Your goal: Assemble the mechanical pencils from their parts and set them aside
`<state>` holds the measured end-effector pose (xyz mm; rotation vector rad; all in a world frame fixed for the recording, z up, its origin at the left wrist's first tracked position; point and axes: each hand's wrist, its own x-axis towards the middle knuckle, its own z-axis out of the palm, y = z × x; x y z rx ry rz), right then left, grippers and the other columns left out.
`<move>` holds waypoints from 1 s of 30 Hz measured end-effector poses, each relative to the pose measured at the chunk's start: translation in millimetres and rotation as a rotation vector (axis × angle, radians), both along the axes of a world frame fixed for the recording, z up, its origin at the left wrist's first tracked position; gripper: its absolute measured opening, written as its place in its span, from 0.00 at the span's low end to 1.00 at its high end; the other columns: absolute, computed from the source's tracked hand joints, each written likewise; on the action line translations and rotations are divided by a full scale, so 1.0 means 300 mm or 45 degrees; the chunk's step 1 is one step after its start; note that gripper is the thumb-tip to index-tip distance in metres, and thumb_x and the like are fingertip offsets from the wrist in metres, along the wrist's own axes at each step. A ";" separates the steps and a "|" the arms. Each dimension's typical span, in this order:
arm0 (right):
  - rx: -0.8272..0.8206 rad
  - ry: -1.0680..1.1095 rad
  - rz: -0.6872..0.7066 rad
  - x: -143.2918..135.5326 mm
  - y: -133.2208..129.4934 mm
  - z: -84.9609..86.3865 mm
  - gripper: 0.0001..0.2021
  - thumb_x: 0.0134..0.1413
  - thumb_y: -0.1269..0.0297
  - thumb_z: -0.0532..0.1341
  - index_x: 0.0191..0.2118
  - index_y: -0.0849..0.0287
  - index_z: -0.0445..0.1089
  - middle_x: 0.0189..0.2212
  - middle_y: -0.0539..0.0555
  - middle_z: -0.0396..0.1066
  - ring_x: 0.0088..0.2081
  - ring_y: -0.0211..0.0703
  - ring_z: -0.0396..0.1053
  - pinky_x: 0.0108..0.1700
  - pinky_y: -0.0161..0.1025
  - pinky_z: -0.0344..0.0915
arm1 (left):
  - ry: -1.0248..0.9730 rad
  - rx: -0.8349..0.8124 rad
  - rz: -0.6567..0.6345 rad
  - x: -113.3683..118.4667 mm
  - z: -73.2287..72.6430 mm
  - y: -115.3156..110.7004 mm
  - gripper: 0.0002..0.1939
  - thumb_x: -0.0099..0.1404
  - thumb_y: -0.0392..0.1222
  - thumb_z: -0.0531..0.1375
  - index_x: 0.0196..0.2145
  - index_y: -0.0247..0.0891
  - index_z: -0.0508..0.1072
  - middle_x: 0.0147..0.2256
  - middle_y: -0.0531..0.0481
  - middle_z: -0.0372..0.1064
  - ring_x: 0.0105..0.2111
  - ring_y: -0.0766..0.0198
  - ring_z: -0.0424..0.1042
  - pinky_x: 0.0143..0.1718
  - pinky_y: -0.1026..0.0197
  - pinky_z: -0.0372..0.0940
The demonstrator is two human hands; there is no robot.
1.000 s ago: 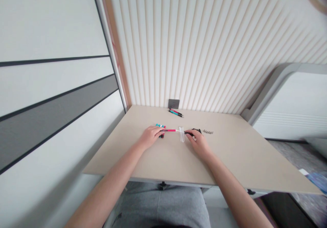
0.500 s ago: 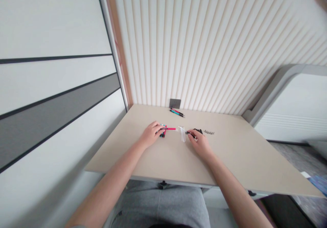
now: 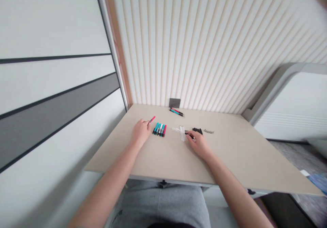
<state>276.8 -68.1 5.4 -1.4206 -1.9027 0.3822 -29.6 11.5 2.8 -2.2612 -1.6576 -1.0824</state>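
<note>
Your left grip is closed, fingertips pinching the red barrel (image 3: 152, 119), to the left of the refills (image 3: 182, 133); the barrel slants, its red end pointing away from you and rightward. Your right grip is closed too, fingers pinching the black piece (image 3: 189, 135) just right of the refills. From it a thin white stick (image 3: 178, 130) reaches left across the refills, crosswise to their long axis, which runs away from you. So the stick points to the left hand's side, but the barrel is angled off that line and well apart from it. Your right hand (image 3: 199, 145) is nearer the refills than your left hand (image 3: 140, 131). Left of the refills lie small clear parts (image 3: 174, 129), then the barrel row (image 3: 159, 130); right of them, black tubes (image 3: 197, 131), then springs (image 3: 208, 131). Beyond the refills, pens (image 3: 176, 112) lie on the counter (image 3: 163, 156).
</note>
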 end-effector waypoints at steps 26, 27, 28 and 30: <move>0.050 -0.417 -0.440 0.024 -0.009 -0.010 0.09 0.55 0.66 0.57 0.37 0.56 0.74 0.36 0.59 0.74 0.42 0.53 0.69 0.44 0.45 0.59 | -0.127 -0.259 -0.928 0.092 0.026 -0.056 0.10 0.69 0.40 0.55 0.45 0.42 0.74 0.40 0.48 0.74 0.42 0.61 0.72 0.46 0.58 0.65; 0.042 -0.433 -0.448 0.019 -0.011 -0.010 0.08 0.55 0.66 0.57 0.37 0.56 0.74 0.36 0.59 0.74 0.42 0.53 0.69 0.43 0.45 0.59 | -0.119 -0.260 -0.924 0.091 0.024 -0.055 0.10 0.69 0.40 0.55 0.45 0.42 0.74 0.40 0.48 0.74 0.41 0.61 0.72 0.46 0.57 0.65; 0.032 -0.445 -0.455 0.015 -0.013 -0.010 0.08 0.54 0.66 0.57 0.37 0.56 0.74 0.36 0.59 0.74 0.42 0.53 0.69 0.43 0.45 0.59 | -0.111 -0.259 -0.919 0.090 0.021 -0.053 0.10 0.69 0.40 0.56 0.45 0.42 0.74 0.40 0.48 0.74 0.41 0.61 0.72 0.46 0.57 0.65; 0.011 -0.461 -0.468 0.009 -0.014 -0.013 0.08 0.54 0.66 0.57 0.37 0.56 0.73 0.36 0.58 0.75 0.41 0.53 0.69 0.42 0.45 0.58 | -0.098 -0.254 -0.912 0.089 0.017 -0.051 0.10 0.69 0.40 0.56 0.45 0.42 0.74 0.41 0.48 0.74 0.42 0.61 0.72 0.46 0.57 0.65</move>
